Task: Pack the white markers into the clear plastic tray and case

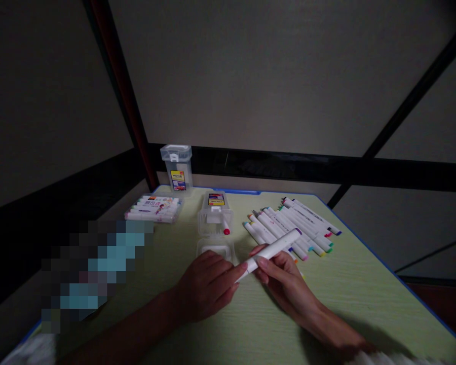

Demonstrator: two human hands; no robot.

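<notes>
One red-ended marker (226, 226) lies in the open case (216, 199), many loose markers (302, 218) lie outside on the tabletop (365, 289) — and a purple-ended marker (278, 246) hangs above it, fingers closed on it: left hand (207, 284) at its near end, right hand (285, 279) (thumb on top) mid-barrel.

My left hand (204, 288) and right hand (286, 278) hold a white marker (275, 247) aslant above the table (368, 309), its purple end toward the far right corner. Loose markers (294, 218) lie spread near the right edge. An open clear box (205, 219) lies before the far edge, a red-capped marker (226, 224) at its mouth. A lidded box (174, 171) stands by the far left corner, a marker pack (155, 209) just nearer.
</notes>
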